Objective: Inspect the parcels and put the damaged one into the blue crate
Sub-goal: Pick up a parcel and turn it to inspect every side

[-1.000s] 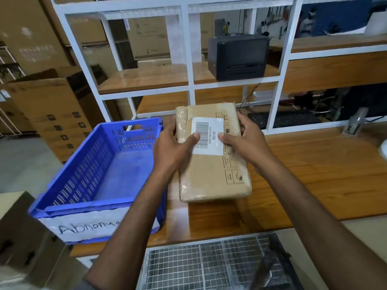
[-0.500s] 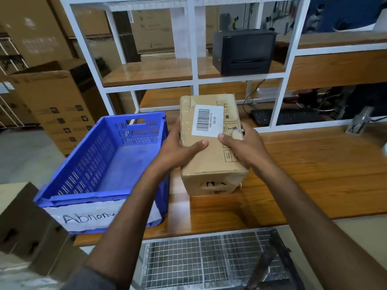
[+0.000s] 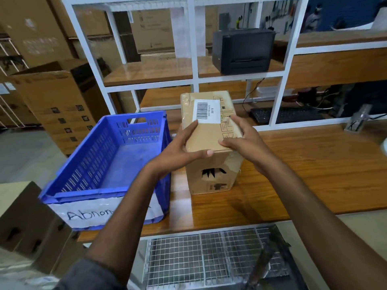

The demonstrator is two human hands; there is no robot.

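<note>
— Parcel [image 3: 217, 185], where is it?
— Just right of the blue crate [image 3: 83, 164], over the worktop [image 3: 314, 174]; whether it touches the wood, I cannot tell.
— And how do you hold it?
— My left grip [image 3: 180, 151] curls round its near left corner, my right grip [image 3: 245, 143] round its right edge. The near face has a torn hole [image 3: 213, 172].

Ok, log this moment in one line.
inspect | left hand grips parcel | right hand grips parcel | torn hole, near face | blue crate empty
</note>
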